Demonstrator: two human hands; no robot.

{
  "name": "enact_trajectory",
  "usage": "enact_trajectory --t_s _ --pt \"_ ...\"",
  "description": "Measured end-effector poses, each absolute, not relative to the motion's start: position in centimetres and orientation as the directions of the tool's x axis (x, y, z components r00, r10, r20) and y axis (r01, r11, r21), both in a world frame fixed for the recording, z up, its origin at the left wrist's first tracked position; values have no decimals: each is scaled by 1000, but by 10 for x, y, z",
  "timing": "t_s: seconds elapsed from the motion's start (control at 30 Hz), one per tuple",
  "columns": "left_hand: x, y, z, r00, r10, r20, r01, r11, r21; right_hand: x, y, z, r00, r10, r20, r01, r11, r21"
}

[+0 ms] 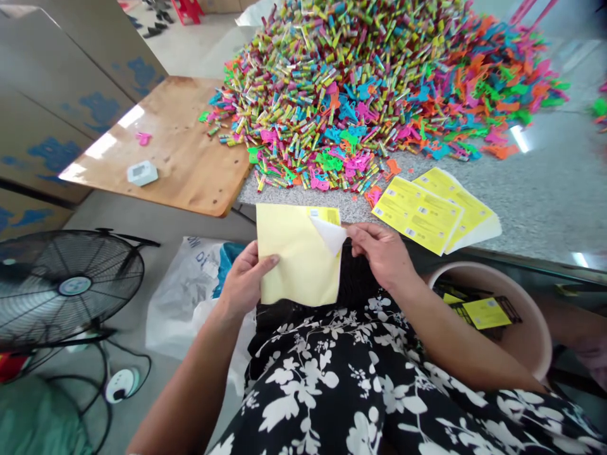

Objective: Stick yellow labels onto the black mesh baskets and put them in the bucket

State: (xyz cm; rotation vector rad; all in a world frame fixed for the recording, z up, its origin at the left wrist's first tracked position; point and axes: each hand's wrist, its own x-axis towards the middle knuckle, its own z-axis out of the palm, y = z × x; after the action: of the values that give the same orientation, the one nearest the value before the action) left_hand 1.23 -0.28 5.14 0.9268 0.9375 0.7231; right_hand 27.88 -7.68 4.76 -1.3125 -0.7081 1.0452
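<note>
A pale yellow label sheet is held in front of my lap, plain face toward me. My left hand grips its left edge, thumb on top and fingers behind. With my right hand I pinch the upper right corner, which is folded back and shows a white underside. Bright yellow print with a small barcode shows beneath the lifted corner. To the right, more printed yellow label sheets lie fanned on the granite tabletop, partly overlapping its front edge.
A large heap of small colourful plastic pieces and tubes covers the table's back. A wooden board at left carries a white device and a pink piece. A fan stands left; a bin with yellow cards sits right.
</note>
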Motion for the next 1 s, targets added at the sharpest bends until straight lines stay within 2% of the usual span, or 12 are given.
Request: enact_trajectory --t_s 0.13,0.2,0.23,0.33,0.4,0.43,0.5,0.57,0.63,0.73,0.83,1.0 --pt "-17 22 40 233 924 -302 0 310 951 300 -79 51 409 889 -208 -341 -62 -938" --pt "-36 36 35 57 980 -193 223 176 959 312 -84 56 442 878 -185 -323 -37 -946" --pt "-47 42 34 -21 993 -114 362 114 925 317 -87 59 469 871 -147 -269 -18 -963" --pt "-76 57 39 -123 988 90 673 16 739 328 -103 69 511 857 73 109 20 -994" --pt "-89 64 44 -110 985 133 744 -7 668 330 -114 76 424 867 261 449 49 -892" --pt "-92 66 45 -77 986 149 791 -31 611 329 -119 79 339 876 343 589 86 -803" --pt "-91 67 43 43 983 177 891 -118 438 325 -127 82 124 883 452 758 209 -618" --pt "-82 64 37 221 957 189 934 -264 242 319 -131 82 -66 873 484 802 335 -495" --pt "-69 58 31 435 886 160 880 -456 130 313 -135 79 -176 866 468 795 406 -452" --pt "-47 40 31 712 699 68 690 -714 117 306 -141 75 -240 871 429 783 435 -445" --pt "-28 15 39 833 552 27 541 -825 164 303 -148 73 -217 892 396 770 406 -493" --pt "0 -27 47 838 546 4 529 -813 244 308 -152 68 11 916 400 797 234 -556"
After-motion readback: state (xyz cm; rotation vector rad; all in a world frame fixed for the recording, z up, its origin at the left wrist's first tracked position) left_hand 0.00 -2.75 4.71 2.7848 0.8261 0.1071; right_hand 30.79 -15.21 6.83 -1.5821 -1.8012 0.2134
